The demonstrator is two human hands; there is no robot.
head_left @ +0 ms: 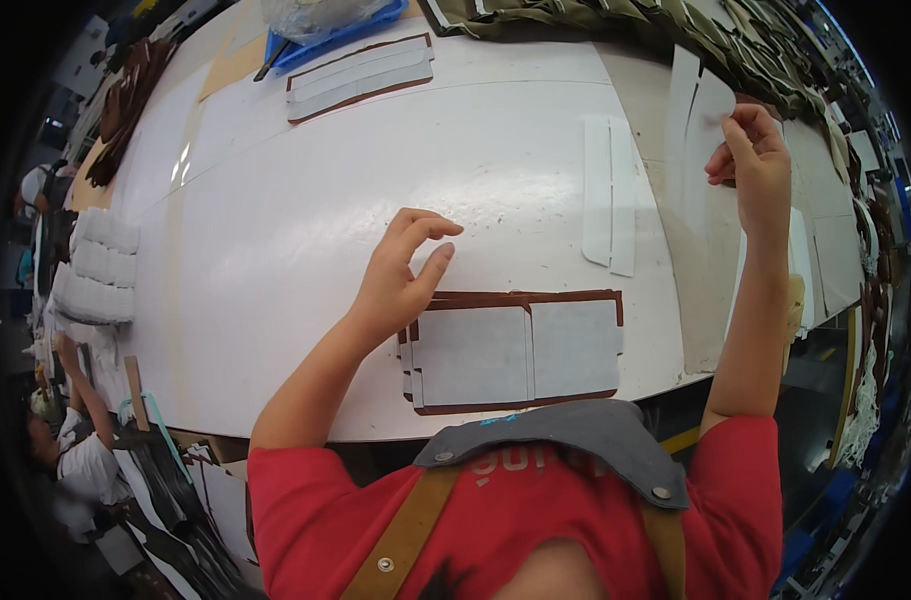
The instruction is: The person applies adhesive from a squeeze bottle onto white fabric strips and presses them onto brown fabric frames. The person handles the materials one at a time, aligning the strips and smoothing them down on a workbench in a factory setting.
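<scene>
At the far right my right hand (754, 150) pinches the edge of a thin white slit panel (700, 105), its lower end smeared by motion. Empty, with thumb and fingers apart, my left hand (404, 268) hovers by the upper left corner of a stack of brown-edged pieces (476, 355) faced with pale grey panels. That stack lies close to my body. Flat on the table between my hands is another pair of narrow white strips (609, 195).
A single brown-edged piece (361, 78) lies at the back, beside a blue tray (336, 30) holding clear plastic. Olive fabric pieces (616, 22) are heaped along the far right edge. White bundles (98, 265) sit at the left edge, where another person (86, 465) works.
</scene>
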